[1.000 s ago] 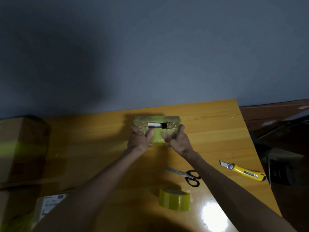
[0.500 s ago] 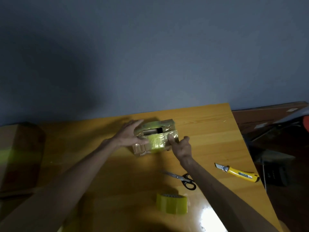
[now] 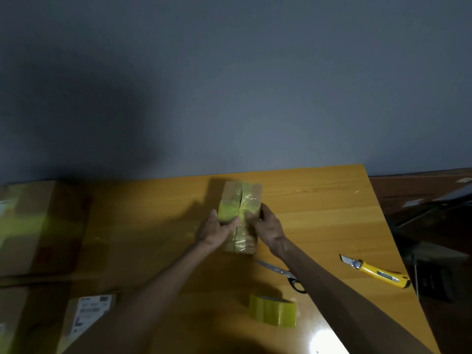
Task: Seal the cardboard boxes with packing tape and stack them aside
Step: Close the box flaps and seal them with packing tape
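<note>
**Gripping a taped box at the far side of the table**

Two bare hands hold a small cardboard box over a yellow wooden table, near its far edge and below a grey wall. The box points lengthwise away from the camera. Its top seam runs down the middle under glossy clear wrap and a band of yellow-green tape.

The left hand clasps the box's left side, with the thumb laid across the top toward the seam. The right hand clasps the right side, with its thumb on the top and its fingers curled round the edge. In the dim light it cannot be told whether the box rests on the table or is lifted slightly.

Nearer the camera, scissors lie partly hidden behind the right forearm, blades toward the box. A yellow tape roll sits closer still, between the two forearms. A yellow-handled knife lies well to the right, blade bared, near the table's right edge.

At the left of the frame stands a large carton crossed by a yellow band. In front of it is a labelled carton bearing a white sticker too blurred to read.
</note>
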